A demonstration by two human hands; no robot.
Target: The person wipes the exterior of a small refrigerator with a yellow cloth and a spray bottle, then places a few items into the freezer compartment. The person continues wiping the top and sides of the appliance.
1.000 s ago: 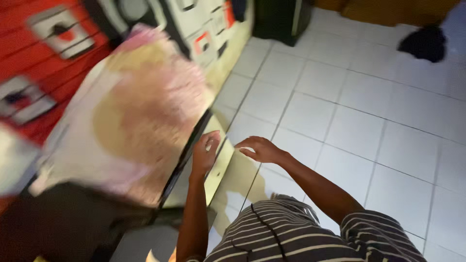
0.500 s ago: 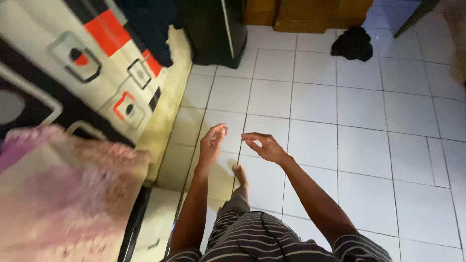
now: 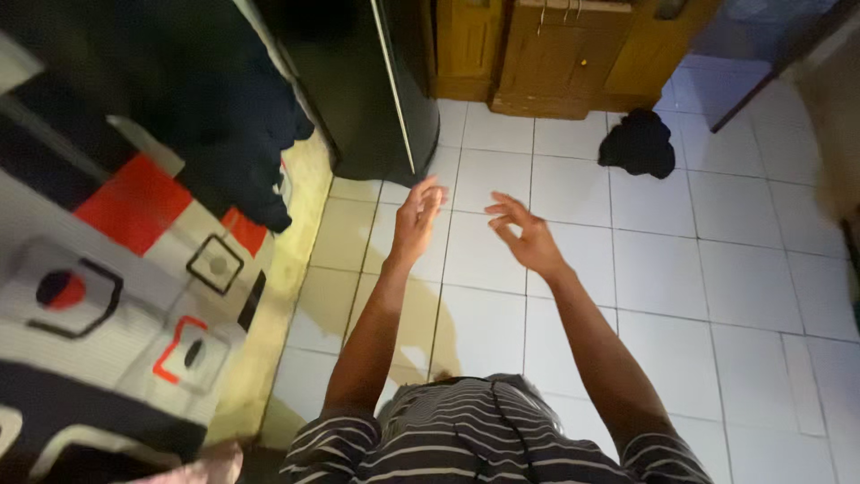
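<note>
My left hand (image 3: 417, 218) is raised over the white tiled floor (image 3: 663, 269), fingers apart and empty, close to the base of a tall black cabinet (image 3: 367, 99). Just right of it my right hand (image 3: 527, 235) is stretched forward too, fingers spread, holding nothing. Both bare forearms reach out from my striped shirt (image 3: 475, 439) at the bottom of the view.
A mattress with a red, black and white square-patterned sheet (image 3: 116, 269) lies at the left, with dark clothing (image 3: 224, 116) piled on it. A wooden cabinet (image 3: 546, 54) stands at the far wall. A black cloth (image 3: 638, 143) lies crumpled on the tiles.
The view has swung up and forward, away from the pink pillow on the mattress. Both hands have lifted and reached farther ahead, toward the black cabinet.
</note>
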